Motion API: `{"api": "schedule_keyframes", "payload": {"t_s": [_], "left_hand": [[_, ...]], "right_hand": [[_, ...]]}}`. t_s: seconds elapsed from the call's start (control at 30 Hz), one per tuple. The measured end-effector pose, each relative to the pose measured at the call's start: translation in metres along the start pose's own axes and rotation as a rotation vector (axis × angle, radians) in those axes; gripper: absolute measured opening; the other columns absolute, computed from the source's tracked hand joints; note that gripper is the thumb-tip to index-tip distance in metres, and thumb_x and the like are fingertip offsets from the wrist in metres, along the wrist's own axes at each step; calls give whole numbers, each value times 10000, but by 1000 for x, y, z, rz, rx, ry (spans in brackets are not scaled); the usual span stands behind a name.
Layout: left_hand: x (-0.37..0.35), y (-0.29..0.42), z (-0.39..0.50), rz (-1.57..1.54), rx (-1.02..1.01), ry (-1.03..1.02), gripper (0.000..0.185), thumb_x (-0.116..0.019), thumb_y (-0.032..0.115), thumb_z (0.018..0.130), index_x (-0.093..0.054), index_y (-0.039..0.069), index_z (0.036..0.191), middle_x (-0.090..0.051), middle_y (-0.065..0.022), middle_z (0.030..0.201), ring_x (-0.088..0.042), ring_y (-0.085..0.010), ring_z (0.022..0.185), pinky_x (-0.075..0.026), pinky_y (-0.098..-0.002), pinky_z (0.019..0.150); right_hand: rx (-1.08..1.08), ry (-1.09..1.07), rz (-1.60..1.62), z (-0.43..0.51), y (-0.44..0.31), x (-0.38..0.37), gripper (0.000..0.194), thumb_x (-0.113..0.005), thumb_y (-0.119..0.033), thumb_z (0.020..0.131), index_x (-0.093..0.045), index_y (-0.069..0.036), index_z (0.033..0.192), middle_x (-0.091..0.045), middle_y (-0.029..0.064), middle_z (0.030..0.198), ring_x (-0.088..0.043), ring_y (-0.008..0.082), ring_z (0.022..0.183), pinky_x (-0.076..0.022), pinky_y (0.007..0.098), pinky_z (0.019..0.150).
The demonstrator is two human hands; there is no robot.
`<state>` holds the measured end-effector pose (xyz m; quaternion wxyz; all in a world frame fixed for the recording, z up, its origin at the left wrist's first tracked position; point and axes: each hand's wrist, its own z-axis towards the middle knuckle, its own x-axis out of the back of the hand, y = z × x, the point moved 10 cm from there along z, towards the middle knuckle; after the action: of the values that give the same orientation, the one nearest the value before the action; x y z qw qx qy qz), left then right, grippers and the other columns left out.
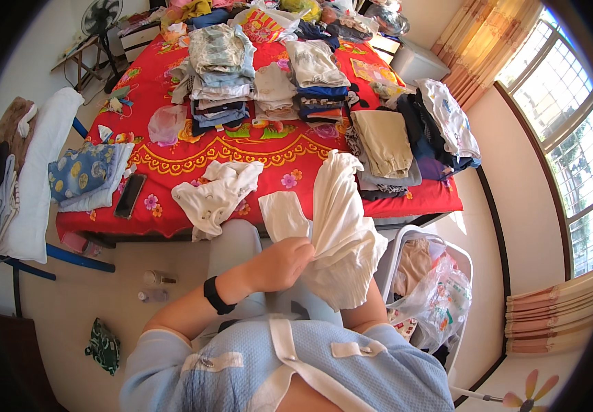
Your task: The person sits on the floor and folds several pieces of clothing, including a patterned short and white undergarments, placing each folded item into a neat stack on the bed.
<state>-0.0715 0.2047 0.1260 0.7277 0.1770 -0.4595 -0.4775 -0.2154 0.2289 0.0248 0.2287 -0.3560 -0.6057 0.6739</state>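
Note:
My left hand (282,265), with a black band on the wrist, pinches the edge of a white garment (345,221). The cloth rises in front of me in loose folds, and one flat part of it, perhaps a sleeve, sticks out to the left. My right forearm (371,309) goes up behind or into this garment; the cloth hides the right hand, so its grip cannot be seen. Just left of it, a crumpled white buttoned garment (219,195) lies at the bed's front edge, partly hanging over.
Folded clothes stand in stacks (222,77) on the red flowered bed cover (286,149), with beige trousers (384,144) at right. A phone (130,195) lies near the left edge. A white basket (461,319) with clothes and plastic bags is by my right side. Bottles (160,278) lie on the floor.

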Motion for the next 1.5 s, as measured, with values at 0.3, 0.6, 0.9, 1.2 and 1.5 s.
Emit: {"api": "schedule_keyframes", "payload": {"t_s": [0.3, 0.6, 0.9, 1.2, 1.5], "left_hand": [[-4, -34, -12, -117, 148, -276, 106, -596, 114, 896, -580, 17, 857, -580, -123, 902, -560, -308, 868, -453, -398, 799], [84, -76, 26, 37, 322, 513, 244, -650, 236, 969, -540, 25, 1021, -583, -65, 911, -546, -203, 873, -445, -332, 784], [20, -10, 6, 227, 38, 194, 1190, -809, 553, 747, -141, -48, 1527, -240, -284, 1536, -284, -437, 1422, -285, -499, 1153], [59, -38, 25, 402, 85, 209, 231, -696, -6, 681, -609, 36, 891, -627, -97, 926, -630, -294, 918, -509, -395, 793], [88, -230, -42, -1291, 1121, 678, 339, -408, 201, 1047, -551, 24, 1298, -654, -144, 1249, -656, -270, 1113, -541, -408, 962]], "right_hand": [[14, -17, -39, 7, -5, -12, 338, -631, -184, 907, -628, -105, 1236, -661, 124, 1174, -655, 233, 1032, -525, 374, 841], [16, -22, -90, -5, -8, -22, 368, -643, -217, 908, -616, -121, 1262, -647, 121, 1209, -649, 221, 1053, -524, 376, 852], [30, -151, -845, 29, -55, -41, 399, -654, -250, 908, -604, -137, 1288, -634, 118, 1243, -644, 209, 1074, -524, 379, 863], [-119, -247, -1233, 55, -49, -57, 432, -666, -283, 909, -592, -153, 1315, -621, 115, 1278, -638, 196, 1094, -523, 381, 875], [205, -285, -1058, 34, -46, -76, 578, -711, -280, 866, -541, -168, 1408, -611, 85, 1320, -610, 237, 1160, -483, 387, 981]]}}
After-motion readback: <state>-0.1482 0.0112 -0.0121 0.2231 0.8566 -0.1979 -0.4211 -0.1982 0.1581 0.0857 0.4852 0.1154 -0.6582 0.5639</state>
